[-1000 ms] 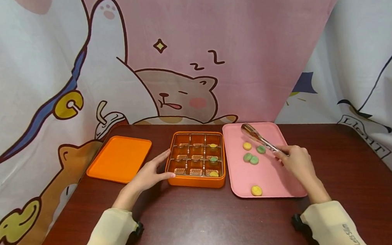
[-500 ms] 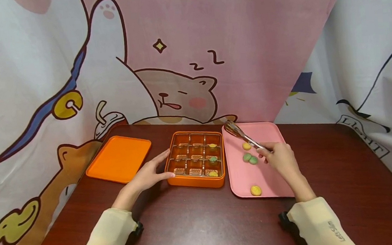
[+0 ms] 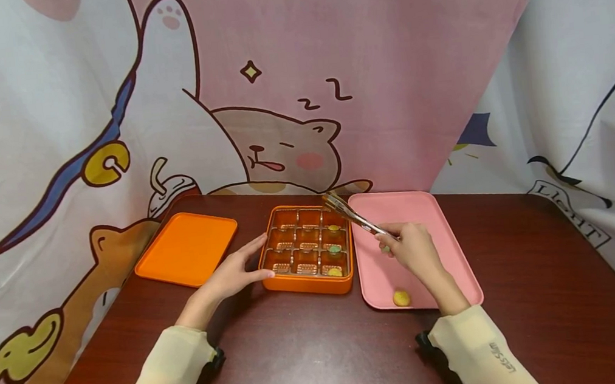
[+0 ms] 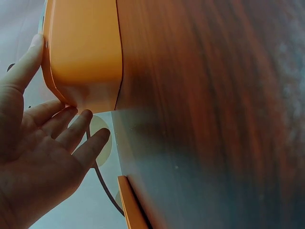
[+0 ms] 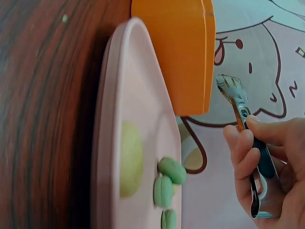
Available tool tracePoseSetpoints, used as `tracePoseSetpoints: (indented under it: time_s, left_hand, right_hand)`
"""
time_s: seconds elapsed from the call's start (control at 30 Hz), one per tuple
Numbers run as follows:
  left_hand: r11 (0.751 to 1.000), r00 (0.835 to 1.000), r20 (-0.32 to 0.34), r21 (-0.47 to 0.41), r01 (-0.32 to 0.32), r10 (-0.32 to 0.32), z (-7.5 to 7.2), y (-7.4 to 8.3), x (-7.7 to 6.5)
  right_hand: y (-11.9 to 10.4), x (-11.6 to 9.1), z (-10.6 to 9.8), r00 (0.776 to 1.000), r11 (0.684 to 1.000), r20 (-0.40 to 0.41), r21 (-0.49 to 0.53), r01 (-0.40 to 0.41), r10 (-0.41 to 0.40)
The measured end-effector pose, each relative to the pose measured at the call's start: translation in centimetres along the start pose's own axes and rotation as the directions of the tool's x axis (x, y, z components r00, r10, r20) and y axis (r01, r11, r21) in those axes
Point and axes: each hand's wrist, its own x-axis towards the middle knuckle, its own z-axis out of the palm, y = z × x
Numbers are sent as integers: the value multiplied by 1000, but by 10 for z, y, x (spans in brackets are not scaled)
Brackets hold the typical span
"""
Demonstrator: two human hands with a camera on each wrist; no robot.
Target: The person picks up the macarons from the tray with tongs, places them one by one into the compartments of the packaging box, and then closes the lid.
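My left hand (image 3: 236,273) rests with extended fingers against the left side and near corner of an orange box (image 3: 309,286). In the left wrist view, its thumb and fingers touch the box wall (image 4: 86,52). Inside is a clear divided insert; its right column holds a yellow cookie-like disc (image 3: 334,272), a green one (image 3: 334,249) and another yellow one (image 3: 334,228). My right hand (image 3: 415,248) grips metal tongs (image 3: 364,222), their tips above the box's far right corner. Whether the tips hold anything is unclear.
On the right, a pink tray (image 3: 448,234) bears a yellow disc (image 3: 401,298) near its front edge and green discs (image 5: 163,191), partly hidden by my hand in the head view. An orange lid-like panel (image 3: 188,248) lies left. Printed curtains (image 3: 412,73) enclose the table's back.
My right hand has moved left with the tongs, bringing their tips from over the pink tray to above the box. My left hand has stayed at the box.
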Motion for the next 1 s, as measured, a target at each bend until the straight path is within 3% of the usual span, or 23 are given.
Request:
tracePoseSetpoints:
  time_s: [0.47,0.73,1.0]
  left_hand:
    - [1000,1000,2,8,0,0,0,1,1]
    - [1000,1000,0,14,-13,13,-1,0,1]
    - [1000,1000,2,15,-10,10,-1,1,1]
  right_hand:
    - [-20,0,12,998,998,48,-39,52,-51]
    - [-24,0,15,994,1000,109,-16,0,1]
    - [-26,0,17,992,1000,127,-15,14,-12]
